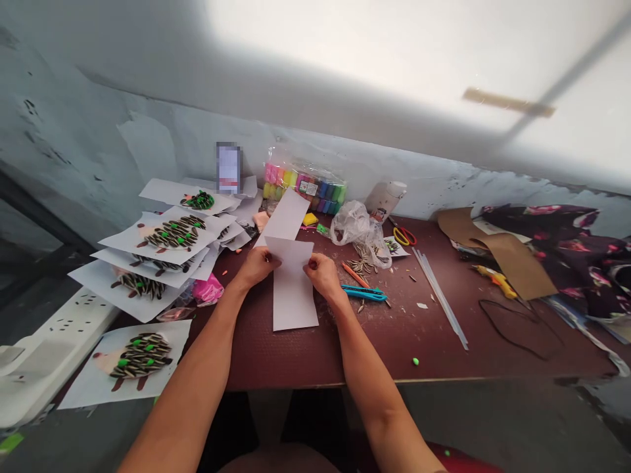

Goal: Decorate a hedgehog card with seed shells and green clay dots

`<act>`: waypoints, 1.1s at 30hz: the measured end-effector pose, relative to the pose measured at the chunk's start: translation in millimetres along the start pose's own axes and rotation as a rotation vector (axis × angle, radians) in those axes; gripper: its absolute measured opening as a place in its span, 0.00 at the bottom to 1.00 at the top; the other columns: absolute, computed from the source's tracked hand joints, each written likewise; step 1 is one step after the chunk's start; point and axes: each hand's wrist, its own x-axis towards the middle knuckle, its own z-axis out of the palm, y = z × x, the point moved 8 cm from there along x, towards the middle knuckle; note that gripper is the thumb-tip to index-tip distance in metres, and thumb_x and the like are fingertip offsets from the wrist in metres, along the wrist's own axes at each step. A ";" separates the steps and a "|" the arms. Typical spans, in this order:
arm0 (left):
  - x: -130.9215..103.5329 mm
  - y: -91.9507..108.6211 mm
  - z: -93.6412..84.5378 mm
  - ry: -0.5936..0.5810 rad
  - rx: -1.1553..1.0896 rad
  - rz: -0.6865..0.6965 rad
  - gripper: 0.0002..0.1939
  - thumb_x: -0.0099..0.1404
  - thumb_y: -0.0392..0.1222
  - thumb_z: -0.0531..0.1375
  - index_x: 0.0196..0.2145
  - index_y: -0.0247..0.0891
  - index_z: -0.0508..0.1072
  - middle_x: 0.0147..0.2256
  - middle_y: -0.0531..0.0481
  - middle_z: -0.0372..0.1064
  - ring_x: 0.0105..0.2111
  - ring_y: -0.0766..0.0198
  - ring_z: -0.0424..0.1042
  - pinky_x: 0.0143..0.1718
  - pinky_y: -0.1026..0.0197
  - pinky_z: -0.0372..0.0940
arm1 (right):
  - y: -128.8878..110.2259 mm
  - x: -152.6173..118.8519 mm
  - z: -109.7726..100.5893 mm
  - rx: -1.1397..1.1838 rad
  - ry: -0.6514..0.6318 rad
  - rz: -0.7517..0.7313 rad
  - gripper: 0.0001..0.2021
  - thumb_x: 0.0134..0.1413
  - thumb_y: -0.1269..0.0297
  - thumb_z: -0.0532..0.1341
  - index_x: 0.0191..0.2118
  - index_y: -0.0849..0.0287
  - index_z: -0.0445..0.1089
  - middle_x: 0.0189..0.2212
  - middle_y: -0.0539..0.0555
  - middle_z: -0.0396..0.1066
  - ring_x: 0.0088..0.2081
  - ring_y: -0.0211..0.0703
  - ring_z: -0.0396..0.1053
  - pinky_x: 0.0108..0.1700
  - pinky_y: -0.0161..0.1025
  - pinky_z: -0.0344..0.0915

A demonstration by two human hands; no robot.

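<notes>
A white sheet of paper (pixel 294 299) with a crease across it is held upright over the dark red table (pixel 276 361). My left hand (pixel 257 266) pinches its left edge, fingers closed. At the right edge, my right hand (pixel 321 272) grips the same sheet between thumb and fingers. Behind it lies another white paper (pixel 287 215). A blue cutter (pixel 363 293) and an orange tool (pixel 355 274) lie just right of my right hand, near a pile of striped seeds (pixel 363 261).
Stacked hedgehog pictures (pixel 172 230) and a power strip (pixel 59 328) fill the left. Clay packs (pixel 305 187), a plastic bag (pixel 352 223), a white bottle (pixel 387 200) and scissors (pixel 404 236) stand or lie behind. Glue sticks (pixel 441 299) and a yellow glue gun (pixel 500 282) are right.
</notes>
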 end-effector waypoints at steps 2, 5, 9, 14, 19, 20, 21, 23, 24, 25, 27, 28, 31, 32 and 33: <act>-1.2 5.0 2.7 -0.014 0.052 0.047 0.07 0.50 0.40 0.60 0.24 0.35 0.76 0.23 0.52 0.70 0.25 0.62 0.66 0.28 0.63 0.59 | -1.3 0.2 -2.9 -0.038 0.038 -0.008 0.07 0.44 0.72 0.60 0.29 0.56 0.75 0.28 0.50 0.72 0.31 0.40 0.66 0.35 0.34 0.59; -3.5 11.9 7.2 -0.049 0.101 0.087 0.08 0.51 0.40 0.58 0.25 0.35 0.76 0.24 0.51 0.71 0.27 0.61 0.67 0.30 0.63 0.60 | 0.5 1.0 -3.5 -0.046 0.042 0.015 0.06 0.44 0.72 0.61 0.27 0.56 0.74 0.25 0.49 0.71 0.29 0.40 0.65 0.34 0.35 0.58; -6.0 8.8 10.2 -0.106 0.186 0.034 0.06 0.48 0.39 0.59 0.24 0.36 0.74 0.22 0.52 0.69 0.26 0.61 0.67 0.27 0.63 0.57 | -2.3 0.0 -3.9 -0.010 0.027 -0.006 0.07 0.45 0.73 0.60 0.22 0.56 0.73 0.20 0.47 0.68 0.25 0.39 0.61 0.31 0.34 0.55; -9.6 14.7 12.9 -0.135 0.177 0.106 0.05 0.50 0.40 0.56 0.21 0.38 0.70 0.20 0.54 0.65 0.24 0.64 0.62 0.25 0.64 0.53 | -10.6 -7.5 -5.5 0.029 -0.037 -0.103 0.09 0.48 0.73 0.58 0.26 0.56 0.75 0.22 0.47 0.70 0.27 0.39 0.64 0.31 0.33 0.56; -12.0 19.2 14.4 -0.122 0.174 0.129 0.07 0.49 0.41 0.57 0.23 0.38 0.75 0.24 0.52 0.70 0.26 0.63 0.65 0.28 0.64 0.55 | -16.3 -21.8 -5.2 -0.121 -0.100 -0.203 0.13 0.49 0.77 0.58 0.34 0.57 0.78 0.34 0.53 0.77 0.37 0.44 0.70 0.42 0.37 0.63; -12.7 19.3 14.2 -0.124 0.173 0.125 0.08 0.48 0.41 0.58 0.24 0.38 0.76 0.25 0.51 0.71 0.26 0.62 0.65 0.28 0.63 0.55 | -16.9 -24.6 -4.6 -0.168 -0.106 -0.212 0.14 0.48 0.78 0.58 0.35 0.57 0.78 0.36 0.54 0.77 0.39 0.45 0.71 0.44 0.38 0.63; -13.4 19.0 13.6 -0.124 0.170 0.118 0.08 0.46 0.41 0.59 0.24 0.38 0.77 0.25 0.51 0.71 0.26 0.62 0.65 0.28 0.63 0.55 | -17.3 -27.1 -3.9 -0.211 -0.111 -0.218 0.15 0.48 0.79 0.58 0.36 0.57 0.79 0.37 0.54 0.78 0.40 0.46 0.71 0.45 0.38 0.63; -15.0 17.4 12.5 -0.142 0.144 0.085 0.09 0.45 0.42 0.60 0.24 0.39 0.78 0.24 0.52 0.72 0.25 0.62 0.65 0.27 0.63 0.55 | -17.9 -31.4 -2.5 -0.273 -0.118 -0.223 0.16 0.49 0.80 0.58 0.38 0.57 0.79 0.38 0.55 0.78 0.42 0.47 0.70 0.46 0.39 0.63; -15.7 16.5 11.7 -0.152 0.120 0.067 0.10 0.45 0.44 0.60 0.25 0.39 0.78 0.24 0.52 0.72 0.25 0.61 0.65 0.26 0.63 0.56 | -18.2 -33.3 -2.0 -0.291 -0.118 -0.226 0.17 0.50 0.80 0.57 0.38 0.56 0.79 0.39 0.55 0.78 0.42 0.47 0.70 0.46 0.39 0.63; -16.3 16.4 10.7 -0.159 0.092 0.057 0.10 0.45 0.44 0.61 0.25 0.39 0.79 0.24 0.51 0.73 0.25 0.61 0.66 0.27 0.63 0.57 | -18.7 -34.9 -1.7 -0.303 -0.118 -0.231 0.17 0.51 0.80 0.57 0.39 0.56 0.79 0.39 0.55 0.78 0.43 0.46 0.70 0.46 0.39 0.63; -16.6 17.4 8.5 -0.162 0.039 0.053 0.11 0.46 0.44 0.59 0.25 0.40 0.79 0.27 0.50 0.76 0.28 0.59 0.69 0.30 0.62 0.61 | -19.1 -37.9 -1.2 -0.317 -0.119 -0.240 0.16 0.54 0.80 0.57 0.39 0.56 0.79 0.39 0.55 0.78 0.43 0.46 0.70 0.46 0.39 0.63; -16.3 18.2 7.2 -0.155 0.017 0.057 0.11 0.46 0.43 0.58 0.25 0.40 0.79 0.28 0.49 0.76 0.30 0.58 0.70 0.33 0.61 0.63 | -19.0 -39.1 -0.7 -0.323 -0.124 -0.244 0.16 0.55 0.80 0.57 0.39 0.57 0.79 0.40 0.55 0.78 0.42 0.46 0.70 0.46 0.38 0.62; -14.7 19.9 3.3 -0.106 -0.014 0.064 0.13 0.47 0.42 0.55 0.24 0.41 0.80 0.28 0.49 0.77 0.33 0.56 0.72 0.38 0.60 0.65 | -17.5 -42.4 1.1 -0.355 -0.143 -0.249 0.16 0.56 0.80 0.57 0.39 0.56 0.79 0.40 0.55 0.78 0.42 0.46 0.69 0.46 0.38 0.62; -14.3 20.1 2.5 -0.089 -0.011 0.062 0.13 0.48 0.43 0.55 0.25 0.41 0.80 0.28 0.49 0.77 0.32 0.56 0.72 0.38 0.60 0.65 | -17.0 -43.4 1.9 -0.368 -0.147 -0.251 0.16 0.56 0.79 0.57 0.39 0.56 0.79 0.40 0.55 0.78 0.42 0.46 0.69 0.46 0.38 0.61; -14.1 20.2 2.1 -0.077 0.000 0.059 0.13 0.49 0.44 0.55 0.25 0.41 0.80 0.28 0.50 0.77 0.32 0.56 0.72 0.38 0.60 0.65 | -16.5 -44.4 2.6 -0.381 -0.150 -0.255 0.16 0.56 0.79 0.57 0.40 0.56 0.80 0.41 0.55 0.78 0.42 0.46 0.68 0.46 0.39 0.61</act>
